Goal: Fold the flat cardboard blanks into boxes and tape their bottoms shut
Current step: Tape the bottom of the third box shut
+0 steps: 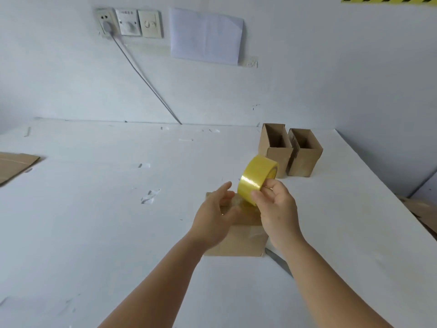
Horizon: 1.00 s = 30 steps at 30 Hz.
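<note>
Box in hand [238,240]: small brown corrugated carton, standing upside down on the white table [94,233], closed bottom flaps facing up. It is the landmark for all positions below.

Handling estimate: light, stiff along its walls, weak across the flap seam (pressing mid-seam would likely push the flaps inward). Best held by the side walls or with a flat palm on the flaps. Some clear tape seems to lie down the near wall already; not certain.

Tape roll [256,179]: yellowish clear packing tape, held up on edge just above the far right corner of the box. Smooth, slippery outer face, rigid core; the sticky strip is probably the awkward part, prone to folding on itself.

Right hand [275,209]: fingers and thumb curled round the roll's near rim, clamped on it. Whether a finger goes through the core I cannot tell.

Left hand [216,217]: over the box's top left, thumb and fingers partly apart, reaching toward the roll's lower edge. It seems to be at the free tape end or the flaps; whether it pinches anything I cannot tell (contact zone is blurred).

Beyond the box, to its far right: two finished boxes [290,150], mouths up, side by side. Far left: flat blank [14,165] at the table edge. Just right of the box, a grey blade-like object [279,261], partly hidden by the right forearm.
</note>
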Each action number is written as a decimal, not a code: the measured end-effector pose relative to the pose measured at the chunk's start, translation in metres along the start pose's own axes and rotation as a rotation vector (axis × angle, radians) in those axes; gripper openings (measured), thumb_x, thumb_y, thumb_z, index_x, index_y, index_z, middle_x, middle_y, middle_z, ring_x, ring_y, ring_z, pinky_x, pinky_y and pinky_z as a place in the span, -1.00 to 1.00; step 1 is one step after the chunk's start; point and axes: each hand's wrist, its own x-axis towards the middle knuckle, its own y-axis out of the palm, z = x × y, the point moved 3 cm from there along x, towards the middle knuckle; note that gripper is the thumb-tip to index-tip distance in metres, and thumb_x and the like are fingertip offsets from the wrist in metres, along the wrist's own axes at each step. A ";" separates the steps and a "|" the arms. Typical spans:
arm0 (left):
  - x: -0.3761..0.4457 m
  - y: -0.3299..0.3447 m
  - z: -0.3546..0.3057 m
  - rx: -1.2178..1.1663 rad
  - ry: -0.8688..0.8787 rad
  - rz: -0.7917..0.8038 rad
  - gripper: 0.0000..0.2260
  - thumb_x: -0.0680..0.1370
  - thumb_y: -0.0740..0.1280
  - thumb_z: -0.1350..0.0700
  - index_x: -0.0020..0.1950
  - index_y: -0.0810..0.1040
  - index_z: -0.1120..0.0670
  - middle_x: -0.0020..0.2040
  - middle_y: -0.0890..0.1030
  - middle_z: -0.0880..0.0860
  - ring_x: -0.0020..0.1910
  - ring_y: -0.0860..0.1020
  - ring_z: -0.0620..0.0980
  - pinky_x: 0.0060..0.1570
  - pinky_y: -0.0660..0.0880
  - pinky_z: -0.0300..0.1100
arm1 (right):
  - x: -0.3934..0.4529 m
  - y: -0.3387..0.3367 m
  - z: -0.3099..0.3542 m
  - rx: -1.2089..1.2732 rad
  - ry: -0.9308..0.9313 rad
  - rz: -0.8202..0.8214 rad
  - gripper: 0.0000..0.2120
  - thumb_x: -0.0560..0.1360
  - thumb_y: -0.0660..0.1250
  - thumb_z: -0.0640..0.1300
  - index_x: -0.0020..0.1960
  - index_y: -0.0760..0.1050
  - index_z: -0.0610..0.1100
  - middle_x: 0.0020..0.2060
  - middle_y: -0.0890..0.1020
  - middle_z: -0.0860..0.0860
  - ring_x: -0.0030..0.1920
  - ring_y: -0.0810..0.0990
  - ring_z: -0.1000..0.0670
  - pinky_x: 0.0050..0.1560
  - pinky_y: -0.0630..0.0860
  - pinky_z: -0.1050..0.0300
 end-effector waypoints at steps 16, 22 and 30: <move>0.006 -0.011 -0.006 -0.405 -0.158 -0.207 -0.83 0.48 0.40 0.25 -0.16 0.68 -0.02 -0.18 0.71 0.02 -0.09 0.67 0.01 0.02 0.59 -0.04 | 0.001 0.015 -0.005 -0.051 -0.065 -0.036 -0.82 0.50 0.35 -0.19 -0.07 0.48 0.10 -0.17 0.66 0.26 -0.08 0.61 0.31 -0.05 0.47 0.31; 0.017 -0.020 -0.008 -0.287 -0.170 -0.260 -0.94 0.48 0.42 0.13 -0.19 0.66 0.02 -0.25 0.69 0.01 -0.18 0.66 -0.03 -0.20 0.61 -0.15 | 0.005 0.020 -0.006 -0.003 -0.058 -0.019 -0.83 0.51 0.33 -0.18 -0.03 0.49 0.09 -0.12 0.68 0.19 -0.06 0.63 0.24 -0.03 0.50 0.26; 0.015 -0.015 -0.013 -0.124 -0.130 -0.332 -0.86 0.51 0.34 0.11 -0.22 0.64 0.01 -0.30 0.67 -0.05 -0.23 0.63 -0.12 -0.21 0.55 -0.26 | 0.005 0.022 -0.008 -0.074 -0.089 -0.087 -0.87 0.51 0.35 -0.18 0.01 0.48 0.01 -0.07 0.66 0.15 -0.10 0.58 0.40 -0.09 0.47 0.48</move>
